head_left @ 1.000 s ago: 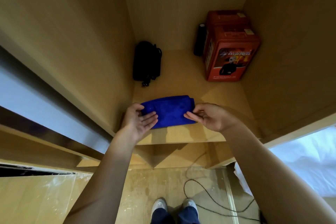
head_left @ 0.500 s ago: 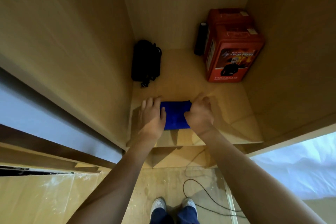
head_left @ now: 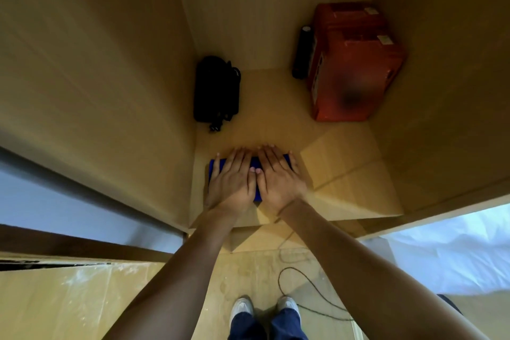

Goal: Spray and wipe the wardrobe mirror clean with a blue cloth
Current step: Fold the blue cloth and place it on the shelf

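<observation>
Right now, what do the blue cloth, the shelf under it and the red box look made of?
Blue cloth: soft fabric, matte, lying flat under both hands; weave too small to tell. Shelf: pale wood-look board, smooth with a faint grain, probably laminate. Red box: looks like printed cardboard with a slight sheen and stuck-on labels; could be thin plastic.

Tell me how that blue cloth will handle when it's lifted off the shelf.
The blue cloth is probably floppy: it lies folded flat under the left hand and right hand, so it may unfold unless gripped through its layers. It looks thin, so likely light. On the smooth shelf it should slide easily when pushed.
</observation>
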A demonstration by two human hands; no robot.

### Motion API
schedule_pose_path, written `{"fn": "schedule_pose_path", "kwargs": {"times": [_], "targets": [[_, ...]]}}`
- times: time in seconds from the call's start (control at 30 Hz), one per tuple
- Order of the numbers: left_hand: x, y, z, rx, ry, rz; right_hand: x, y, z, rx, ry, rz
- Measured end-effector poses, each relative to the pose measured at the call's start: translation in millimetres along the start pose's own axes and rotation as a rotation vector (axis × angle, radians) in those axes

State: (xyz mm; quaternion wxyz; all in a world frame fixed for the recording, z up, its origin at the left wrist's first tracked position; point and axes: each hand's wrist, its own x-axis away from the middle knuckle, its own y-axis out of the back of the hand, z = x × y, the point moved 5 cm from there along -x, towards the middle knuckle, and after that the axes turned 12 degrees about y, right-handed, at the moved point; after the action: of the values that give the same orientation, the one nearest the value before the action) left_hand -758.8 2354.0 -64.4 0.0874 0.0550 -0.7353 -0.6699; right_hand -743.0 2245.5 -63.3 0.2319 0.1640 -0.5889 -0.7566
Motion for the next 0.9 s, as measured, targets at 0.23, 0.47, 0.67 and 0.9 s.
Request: {"fn": "schedule_pose_path", "kwargs": {"times": [0.23, 0.47, 0.67, 0.9], "targets": [[8.7, 8.1, 12.2, 0.32, 0.114, -0.046, 5.2, 11.9, -6.3, -0.166, -0.053, -0.052], [37.9, 3.1, 49.2, 0.845, 0.678, 0.039, 25.0, 5.7, -43.3, -0.71, -0.667, -0.136], [25.8, -1.0, 51.4, 1.019, 0.866, 0.33, 19.9, 7.8, -47.2, -0.885, -0.738, -0.013], [24.8, 10.4, 50.1, 1.108, 0.859, 0.467, 26.3, 12.2, -40.8, -1.194, -0.721, 0.004]]}}
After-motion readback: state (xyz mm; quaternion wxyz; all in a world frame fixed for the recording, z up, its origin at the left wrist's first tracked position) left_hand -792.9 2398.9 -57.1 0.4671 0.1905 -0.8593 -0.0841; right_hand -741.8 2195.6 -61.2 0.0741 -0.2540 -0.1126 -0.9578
